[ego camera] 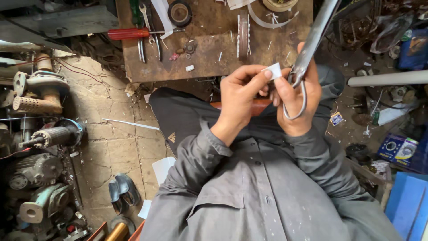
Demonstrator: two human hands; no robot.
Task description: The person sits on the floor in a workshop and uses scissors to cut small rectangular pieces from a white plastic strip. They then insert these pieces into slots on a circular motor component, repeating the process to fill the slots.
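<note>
My right hand (298, 99) grips a large pair of metal scissors (312, 42) by the handle loops, with the long blades pointing up and away toward the bench. My left hand (240, 100) pinches a small white folded piece of paper (275, 70) between thumb and fingertips, right beside the scissor pivot. Both hands are held together over my lap, above dark trousers and grey sleeves.
A low rusty workbench (209, 58) ahead carries a red-handled screwdriver (128, 33), wrenches (145, 18), a tape roll (179, 12) and white strips. Old electric motors (40, 138) are heaped on the left. Shoes (122, 192) lie on the stone floor; boxes and a white pipe (388, 79) sit right.
</note>
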